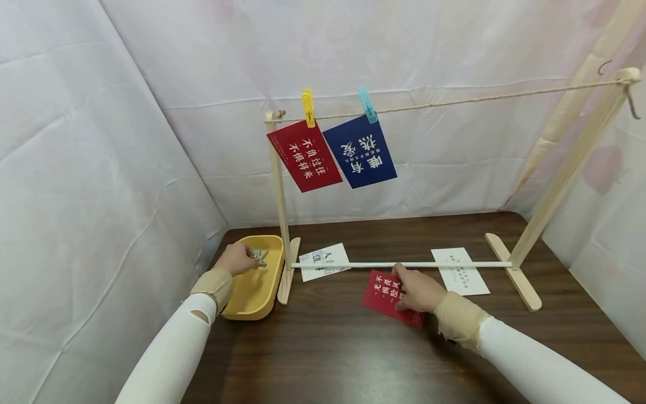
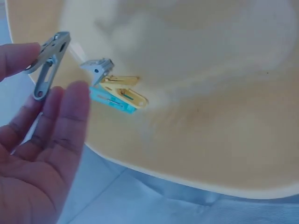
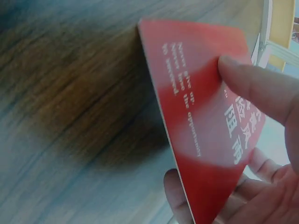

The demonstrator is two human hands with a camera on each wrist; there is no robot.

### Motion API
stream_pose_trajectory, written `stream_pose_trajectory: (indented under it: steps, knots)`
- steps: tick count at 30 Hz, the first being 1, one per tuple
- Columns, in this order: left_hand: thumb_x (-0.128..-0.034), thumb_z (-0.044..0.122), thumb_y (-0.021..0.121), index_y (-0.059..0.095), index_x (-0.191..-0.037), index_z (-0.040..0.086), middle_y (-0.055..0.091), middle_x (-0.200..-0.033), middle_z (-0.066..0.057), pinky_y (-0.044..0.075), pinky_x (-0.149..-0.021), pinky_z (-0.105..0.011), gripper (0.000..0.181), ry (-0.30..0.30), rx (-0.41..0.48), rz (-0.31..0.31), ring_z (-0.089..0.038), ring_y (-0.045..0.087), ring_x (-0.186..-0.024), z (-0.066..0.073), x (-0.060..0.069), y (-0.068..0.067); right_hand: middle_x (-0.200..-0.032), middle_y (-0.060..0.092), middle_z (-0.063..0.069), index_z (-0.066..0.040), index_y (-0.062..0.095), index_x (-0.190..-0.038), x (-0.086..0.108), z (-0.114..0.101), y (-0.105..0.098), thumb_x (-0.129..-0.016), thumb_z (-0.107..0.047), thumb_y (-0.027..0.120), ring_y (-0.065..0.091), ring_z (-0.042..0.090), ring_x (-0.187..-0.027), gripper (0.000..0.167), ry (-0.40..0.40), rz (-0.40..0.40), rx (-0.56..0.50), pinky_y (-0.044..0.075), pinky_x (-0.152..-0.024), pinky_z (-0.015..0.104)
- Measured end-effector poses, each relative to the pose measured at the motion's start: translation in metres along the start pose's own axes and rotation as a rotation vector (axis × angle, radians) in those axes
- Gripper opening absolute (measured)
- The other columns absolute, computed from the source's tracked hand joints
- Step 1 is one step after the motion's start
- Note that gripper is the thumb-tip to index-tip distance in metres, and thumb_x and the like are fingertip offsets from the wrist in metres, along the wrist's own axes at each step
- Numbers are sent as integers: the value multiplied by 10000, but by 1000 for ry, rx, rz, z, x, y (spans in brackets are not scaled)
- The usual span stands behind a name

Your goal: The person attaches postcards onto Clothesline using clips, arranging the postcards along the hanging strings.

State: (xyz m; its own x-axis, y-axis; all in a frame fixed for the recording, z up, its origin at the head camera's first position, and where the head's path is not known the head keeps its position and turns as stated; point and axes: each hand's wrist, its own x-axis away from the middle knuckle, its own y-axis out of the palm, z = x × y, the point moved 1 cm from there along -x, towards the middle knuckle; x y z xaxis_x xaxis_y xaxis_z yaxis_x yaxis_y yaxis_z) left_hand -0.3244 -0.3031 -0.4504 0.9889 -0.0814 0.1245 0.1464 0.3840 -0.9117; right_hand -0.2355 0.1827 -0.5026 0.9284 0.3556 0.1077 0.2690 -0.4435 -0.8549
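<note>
Over the yellow tray (image 1: 249, 300), the left hand (image 1: 236, 259) pinches a grey clothespin (image 2: 49, 65) between thumb and fingers. Below it in the left wrist view lie a yellow clip (image 2: 124, 91), a teal clip (image 2: 112, 100) and another grey clip (image 2: 99, 67). The right hand (image 1: 421, 290) grips a red card (image 1: 386, 297) with white writing, thumb on its face and fingers behind, tilted above the table. A yellow clip (image 1: 308, 108) holds another red card (image 1: 305, 157) on the rope, and a light blue clip (image 1: 368, 105) holds a blue card (image 1: 360, 151).
The rope (image 1: 454, 102) runs between two wooden posts with flat feet, joined low down by a white rod (image 1: 373, 265). One white card (image 1: 323, 262) lies by the left post, another white card (image 1: 461, 275) near the right one. Pale cloth (image 1: 404, 50) hangs behind the brown table (image 1: 323, 348).
</note>
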Motion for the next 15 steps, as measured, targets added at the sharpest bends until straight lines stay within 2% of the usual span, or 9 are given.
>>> stream_pose_trajectory:
  steps: [1, 3, 7, 11, 15]
  knots:
    - [-868, 202, 800, 723, -829, 71, 702, -770, -46, 517, -636, -364, 157, 1, 14, 16, -184, 581, -674, 0, 0, -1, -1036, 728, 78, -111, 533, -1248, 0, 0, -1, -754, -139, 989, 689, 189, -888, 672, 0, 2, -11, 601, -741, 424]
    - [-877, 207, 825, 759, -895, 40, 755, -847, -90, 533, -647, -348, 181, 15, 27, 46, -206, 633, -722, 1, 1, -4, -1047, 739, 94, -119, 532, -1247, 1, -2, -3, -778, -102, 967, 699, 201, -886, 639, -15, 6, -21, 604, -726, 424]
    - [-905, 194, 827, 786, -1086, -37, 791, -1016, -180, 608, -778, -420, 297, 44, 52, 90, -282, 721, -878, 2, 2, -8, -1119, 755, 120, -119, 557, -1246, 4, -5, -8, -833, -50, 907, 696, 240, -948, 546, -46, 22, -44, 616, -786, 457]
    - [-960, 182, 787, 736, -1267, -81, 770, -1127, -231, 622, -865, -492, 407, 60, 85, 101, -350, 736, -1008, 2, 3, -12, -1211, 759, 162, -108, 574, -1222, 6, -5, -11, -883, 14, 841, 713, 283, -1057, 449, -83, 37, -88, 627, -891, 495]
    - [-983, 157, 779, 707, -1317, -85, 766, -1162, -243, 636, -873, -489, 418, 72, 114, 111, -383, 747, -1050, 4, 3, -15, -1230, 748, 188, -109, 572, -1194, 7, -4, -13, -916, 70, 782, 711, 273, -1061, 392, -100, 27, -139, 638, -855, 457]
